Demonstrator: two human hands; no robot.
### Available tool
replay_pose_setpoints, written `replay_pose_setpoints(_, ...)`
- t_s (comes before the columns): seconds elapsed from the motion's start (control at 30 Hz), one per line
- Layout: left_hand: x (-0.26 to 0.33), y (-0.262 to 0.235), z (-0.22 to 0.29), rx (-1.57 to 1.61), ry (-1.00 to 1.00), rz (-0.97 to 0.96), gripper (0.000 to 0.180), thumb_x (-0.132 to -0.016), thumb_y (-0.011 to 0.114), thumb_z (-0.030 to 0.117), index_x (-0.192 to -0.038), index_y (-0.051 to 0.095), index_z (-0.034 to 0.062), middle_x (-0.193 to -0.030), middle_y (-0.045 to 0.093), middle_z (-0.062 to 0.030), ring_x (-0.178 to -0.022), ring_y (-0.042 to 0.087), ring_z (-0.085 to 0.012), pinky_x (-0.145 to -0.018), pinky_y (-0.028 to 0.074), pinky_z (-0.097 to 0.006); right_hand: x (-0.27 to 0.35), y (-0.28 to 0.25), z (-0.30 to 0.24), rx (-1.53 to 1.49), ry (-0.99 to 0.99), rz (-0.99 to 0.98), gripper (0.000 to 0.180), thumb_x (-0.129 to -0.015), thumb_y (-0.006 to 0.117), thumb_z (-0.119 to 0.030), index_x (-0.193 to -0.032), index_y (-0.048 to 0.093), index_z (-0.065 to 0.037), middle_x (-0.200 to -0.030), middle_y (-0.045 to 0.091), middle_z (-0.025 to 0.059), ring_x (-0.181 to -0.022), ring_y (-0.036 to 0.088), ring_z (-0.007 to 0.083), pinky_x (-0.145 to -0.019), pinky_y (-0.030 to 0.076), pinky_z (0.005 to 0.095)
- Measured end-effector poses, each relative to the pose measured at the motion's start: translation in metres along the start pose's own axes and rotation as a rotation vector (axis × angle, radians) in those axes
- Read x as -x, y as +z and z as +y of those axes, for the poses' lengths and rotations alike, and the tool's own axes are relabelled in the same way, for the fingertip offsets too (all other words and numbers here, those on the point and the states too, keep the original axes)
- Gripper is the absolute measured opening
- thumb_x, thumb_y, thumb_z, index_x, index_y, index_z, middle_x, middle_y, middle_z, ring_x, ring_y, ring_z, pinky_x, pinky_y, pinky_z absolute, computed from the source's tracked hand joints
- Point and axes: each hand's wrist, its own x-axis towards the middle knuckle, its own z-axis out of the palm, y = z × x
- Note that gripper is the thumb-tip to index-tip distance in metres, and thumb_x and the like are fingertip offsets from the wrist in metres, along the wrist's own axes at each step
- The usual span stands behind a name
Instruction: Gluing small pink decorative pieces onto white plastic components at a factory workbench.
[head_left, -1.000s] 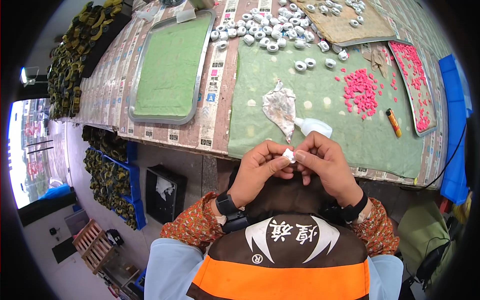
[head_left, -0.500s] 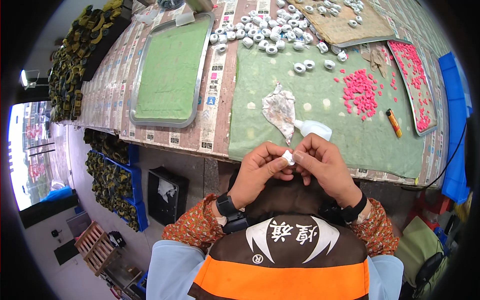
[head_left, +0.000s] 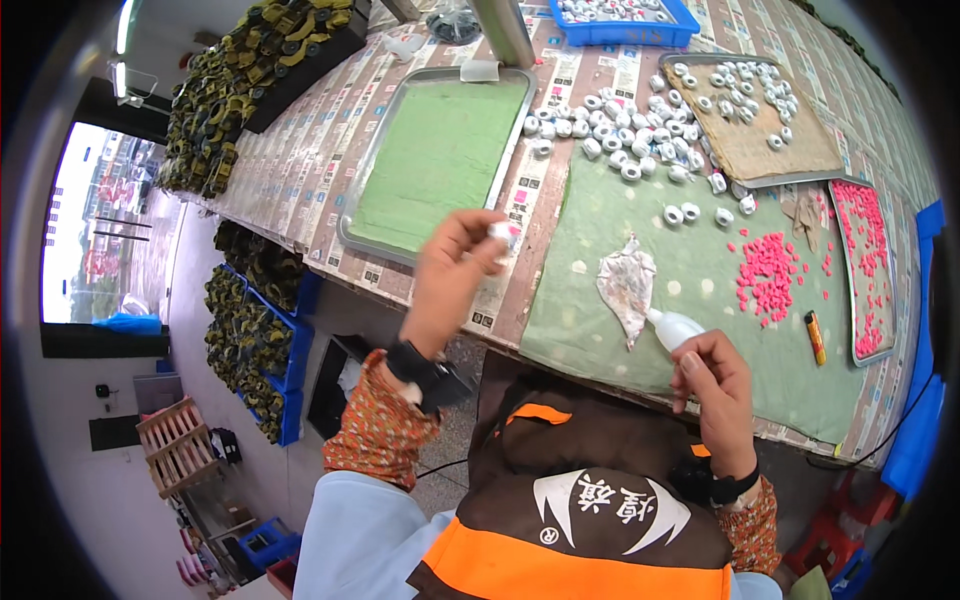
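Observation:
My left hand (head_left: 450,275) is raised over the table's front edge, near the green-lined tray (head_left: 362,150). Between its thumb and fingertips is a small white part (head_left: 502,232) with a touch of pink. Over the green cloth's front edge, my right hand (head_left: 715,385) has bent fingers, close to the base of a white squeeze bottle (head_left: 674,328). Whether anything small sits between those fingers is hidden. The bottle lies on the cloth, its nozzle toward a stained rag (head_left: 628,285). Right of them is a pile of small pink pieces (head_left: 768,278).
Many white rounded parts (head_left: 640,130) are heaped behind the cloth, with more on a brown-lined tray (head_left: 740,130). A tray of pink pieces (head_left: 862,250) and an orange-yellow tube (head_left: 815,338) lie at the right. A blue bin (head_left: 620,30) stands at the back.
My hands have separated from around the small white part. The left has carried it left and forward; the right has moved right, toward the bottle. The view has shifted too.

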Motion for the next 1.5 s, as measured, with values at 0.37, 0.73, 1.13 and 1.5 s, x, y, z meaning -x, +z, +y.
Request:
replay_pose_setpoints(0.37,-0.053,-0.070,-0.035,-0.850,0.136,0.219,0.026,-0.090,0.074,0.015,-0.115,0.072,0.0075,-0.100,0.068,-0.0077,-0.091,0.061,-0.0223,-0.079,0.049,-0.037,0.012,-0.025,0.001,0.306,-0.216,0.188,0.011,-0.101,0.063,-0.011,-0.106,0.061,-0.002,-0.084,0.059,0.0001,-0.073,0.054,0.0056,-0.062,0.043,0.0242)
replay_pose_setpoints(0.73,-0.116,0.064,0.008,-1.041,0.420,-0.024,0.026,-0.094,0.069,0.030,-0.116,0.071,0.0152,-0.095,0.072,-0.0097,-0.095,0.066,-0.0312,-0.080,0.051,-0.045,-0.013,0.000,-0.017,1.192,-0.646,0.154,0.049,-0.080,0.075,-0.005,-0.126,0.061,-0.004,-0.118,0.057,0.0180,-0.109,0.052,0.0407,-0.094,0.044,0.0494)
replay_pose_setpoints(1.13,-0.138,0.097,0.005,-1.044,0.229,-0.107,0.024,-0.094,0.067,0.024,-0.112,0.059,0.0095,-0.093,0.072,-0.0174,-0.088,0.070,-0.0376,-0.080,0.053,-0.048,-0.024,-0.009,0.000,1.292,-0.620,0.065,0.059,-0.079,0.069,-0.002,-0.136,0.054,-0.006,-0.117,0.055,0.0187,-0.106,0.053,0.0389,-0.091,0.045,0.0482)
replay_pose_setpoints(1.5,-0.026,0.070,0.005,0.128,-0.176,-0.410,0.035,-0.098,0.065,0.004,-0.133,0.060,-0.0003,-0.114,0.068,-0.0085,-0.091,0.067,-0.0120,-0.082,0.061,-0.029,-0.014,-0.036,0.009,0.738,-0.549,0.158,0.049,-0.085,0.065,0.000,-0.134,0.058,-0.003,-0.112,0.060,0.0179,-0.101,0.056,0.0356,-0.093,0.046,0.0417)
